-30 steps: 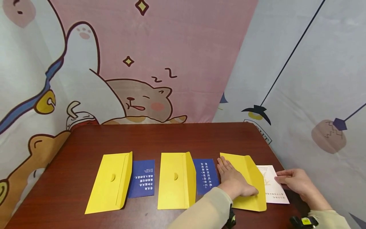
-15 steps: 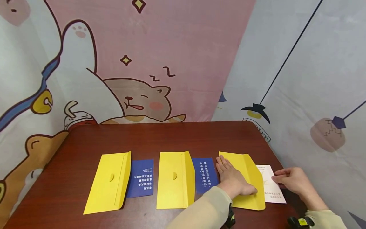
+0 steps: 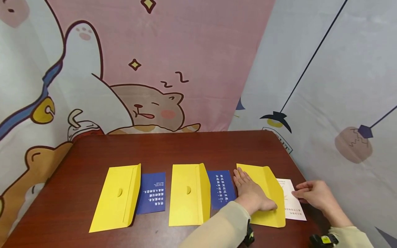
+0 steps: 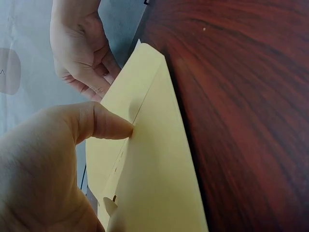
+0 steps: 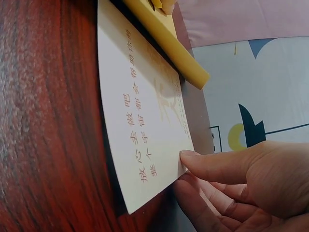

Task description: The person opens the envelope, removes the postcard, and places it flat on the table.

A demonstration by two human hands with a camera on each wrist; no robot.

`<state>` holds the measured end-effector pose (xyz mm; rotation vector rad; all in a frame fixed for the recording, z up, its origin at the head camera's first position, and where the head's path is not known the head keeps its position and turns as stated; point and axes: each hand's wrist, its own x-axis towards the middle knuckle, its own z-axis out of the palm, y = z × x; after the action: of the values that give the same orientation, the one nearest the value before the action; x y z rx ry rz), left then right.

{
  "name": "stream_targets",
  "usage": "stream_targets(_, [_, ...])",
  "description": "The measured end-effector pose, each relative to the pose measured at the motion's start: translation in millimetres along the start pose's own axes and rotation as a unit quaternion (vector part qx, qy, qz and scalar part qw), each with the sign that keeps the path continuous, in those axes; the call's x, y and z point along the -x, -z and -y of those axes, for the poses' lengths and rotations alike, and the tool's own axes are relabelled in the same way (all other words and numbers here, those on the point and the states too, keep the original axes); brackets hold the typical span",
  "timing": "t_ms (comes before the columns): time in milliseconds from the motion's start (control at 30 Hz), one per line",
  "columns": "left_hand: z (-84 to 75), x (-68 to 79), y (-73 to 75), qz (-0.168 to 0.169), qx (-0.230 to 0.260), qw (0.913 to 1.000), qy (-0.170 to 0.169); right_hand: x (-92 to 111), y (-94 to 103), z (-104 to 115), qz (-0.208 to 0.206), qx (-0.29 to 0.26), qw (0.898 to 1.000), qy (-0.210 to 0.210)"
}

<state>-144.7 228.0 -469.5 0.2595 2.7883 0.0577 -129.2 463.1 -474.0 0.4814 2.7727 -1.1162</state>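
My left hand lies across the rightmost yellow envelope, fingers straight along its left part. In the left wrist view its thumb presses at the flap fold of that envelope. My right hand pinches the right edge of a white card between thumb and fingers. Printed characters and a pale picture show on this card in the right wrist view. Its left end is hidden by the envelope's raised flap.
Two more yellow envelopes, one at left and one in the middle, lie on the brown table. Beside each is a blue card, the left one and the other nearer my left hand. A cartoon-printed cloth hangs behind.
My right hand has moved slightly left with the white card, and less of the card shows beside the envelope. My left hand has stayed on the envelope.
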Motion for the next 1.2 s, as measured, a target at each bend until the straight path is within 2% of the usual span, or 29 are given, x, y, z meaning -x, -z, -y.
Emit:
stream_targets(233, [4.0,1.5,2.2,0.000,0.012,0.9999,-0.001,-0.5,-4.2,3.1,-0.021,-0.001,1.000,0.002])
stream_targets(533, [8.5,2.9,6.9,0.005,0.061,0.9981,0.007,3.1,-4.6,10.7,-0.045,-0.008,0.999,0.019])
stream_targets(767, [14.5,4.5,14.3,-0.003,0.093,0.9957,0.001,7.3,-6.3,14.8,-0.065,0.003,0.996,0.059])
stream_targets(1000, [20.9,10.6,24.8,-0.030,0.101,0.9945,-0.002,12.8,-7.9,23.4,-0.115,0.046,0.984,0.129])
stream_targets(1133, [29.7,15.5,33.4,-0.047,0.120,0.9916,-0.014,15.6,-9.0,30.6,-0.153,0.066,0.975,0.149])
stream_targets(1200, [35.9,17.8,37.8,-0.055,0.132,0.9893,-0.025,17.7,-9.7,35.6,-0.160,0.060,0.973,0.153])
